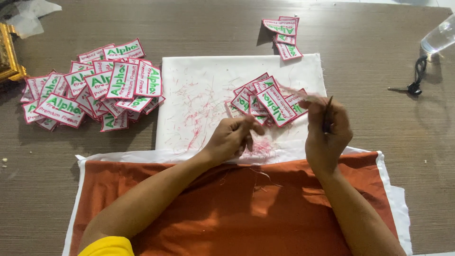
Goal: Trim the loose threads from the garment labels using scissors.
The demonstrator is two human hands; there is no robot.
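A: In the head view, what did the hands hold?

B: The right hand [327, 135] was closed around a thin dark tool [328, 115], maybe small snips, and it also seemed to pinch a blurred patch [303, 98] at its fingertips. The left hand [234, 137] was curled with fingers pinched together, just above a tuft of red thread clippings [259, 149]; I cannot tell if it gripped something.

A: How would such a patch handle?

B: I judge it light, flat and a little stiff from the embroidery, not fragile. Taking it by the red border looked best. The nearest pile of patches [263, 102] lay on the white cloth [199, 85], just before the hands.

A: And the surface?

B: A brown wood-grain table [369, 71], with an orange cloth [237, 208] near the person. A big heap of patches [95, 85] lay left, a small stack [284, 35] far, and a clear bottle [438, 38] and a dark key with cord [416, 80] right.
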